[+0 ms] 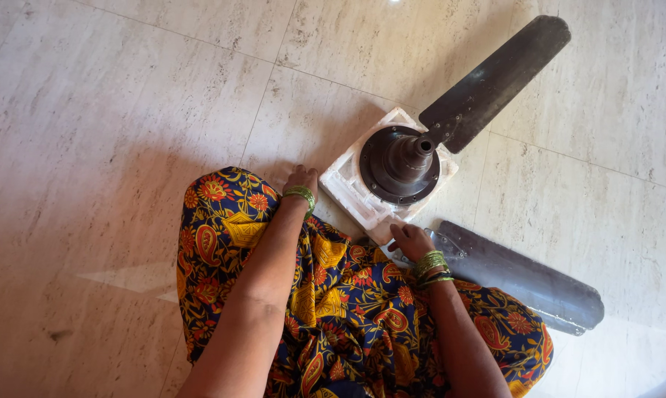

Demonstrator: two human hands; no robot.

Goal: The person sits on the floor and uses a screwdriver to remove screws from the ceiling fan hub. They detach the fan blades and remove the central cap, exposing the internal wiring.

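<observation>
We saw a dark ceiling fan motor (400,164) resting upright on a white square foam block (358,193) that lay on the floor, its short shaft pointing up. One long dark blade (495,81) was fixed to the hub and stretched away toward the upper right. A second blade (521,276) lay flat on the floor, just beside the block, its bracket end nearest the motor.

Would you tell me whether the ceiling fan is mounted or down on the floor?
Down: the fan motor rests on a white block on the tiled floor.
</observation>
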